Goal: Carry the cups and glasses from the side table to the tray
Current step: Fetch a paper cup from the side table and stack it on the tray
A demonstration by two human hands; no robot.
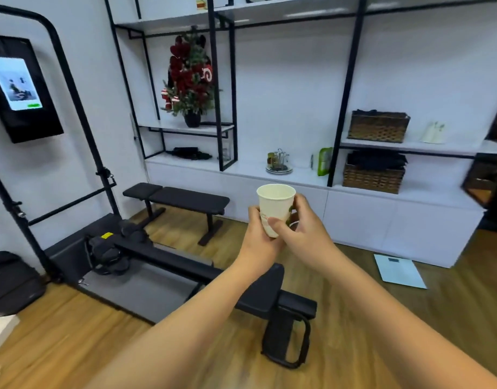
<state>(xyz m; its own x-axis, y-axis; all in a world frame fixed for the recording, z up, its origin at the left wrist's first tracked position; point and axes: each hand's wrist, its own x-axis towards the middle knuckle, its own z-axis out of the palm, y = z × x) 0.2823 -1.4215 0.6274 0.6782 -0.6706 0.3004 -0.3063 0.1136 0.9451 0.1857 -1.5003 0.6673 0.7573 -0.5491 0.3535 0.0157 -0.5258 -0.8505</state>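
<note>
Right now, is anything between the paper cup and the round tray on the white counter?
The paper cup, gripped by the left hand and right hand, is mid-air. Open air and wood floor lie toward the tray; the black bench stands off left. Nothing visible blocks.

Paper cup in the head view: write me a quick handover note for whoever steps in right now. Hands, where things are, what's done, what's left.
Left hand: grips the paper cup from the left and below.
Right hand: holds the same cup from the right, thumb across its front.
Cup: upright, in the air at chest height, above the wooden floor, facing the white counter. What it holds cannot be told.
Done: one cup picked up and in carry.
Left: set this cup on the tray. Neither the tray nor the side table can be made out for certain in this view, so how many cups and glasses remain is unknown.
</note>
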